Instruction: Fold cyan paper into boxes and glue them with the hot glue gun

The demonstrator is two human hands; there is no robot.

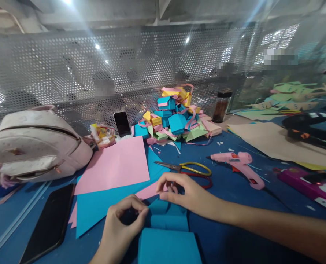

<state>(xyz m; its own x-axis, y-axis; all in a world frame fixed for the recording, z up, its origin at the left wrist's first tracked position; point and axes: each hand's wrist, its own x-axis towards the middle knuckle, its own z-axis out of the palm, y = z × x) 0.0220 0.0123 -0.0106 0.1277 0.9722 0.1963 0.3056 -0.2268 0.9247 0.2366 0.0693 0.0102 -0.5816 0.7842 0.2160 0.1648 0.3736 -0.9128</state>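
A folded blue paper box lies at the bottom middle, with its creased flap end pointing away from me. At the left edge of that flap, my left hand is closed, thumb and forefinger pinched on the paper. My right hand is over the flap's far edge with curled fingers; its thumb is close to the paper and a small gap separates thumb and fingertips. Behind it lie scissors with one yellow and one red handle. A pink paper strip shows between the hands.
Pink sheets and blue sheets lie left, near a dark phone and white backpack. A pile of paper boxes stands behind. Rightward are a pink glue gun, purple device, black stapler-like tool and bottle.
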